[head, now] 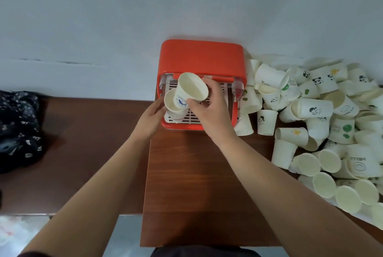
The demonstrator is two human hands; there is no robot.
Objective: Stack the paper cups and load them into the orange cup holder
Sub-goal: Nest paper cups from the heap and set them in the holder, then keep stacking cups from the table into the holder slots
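One whale-print cup [191,91] is pinched, tilted, by right hand [209,111] fingers [210,85] above stack [176,109] | stack at orange cup holder [201,57] is touched by left hand [150,118], finger curl cannot be told

One cup [360,162] in the pile of loose cups [317,109] by the right edge of the table [196,173] shows the letters "HELL", upside down to the viewer, beside a swirl mark; any further letter is hidden. A second cup [346,109] nearer the rear edge bears similar lettering, turned too far to read. Small print around the blue whale on the whale-print cup [183,99] is too fine to read.
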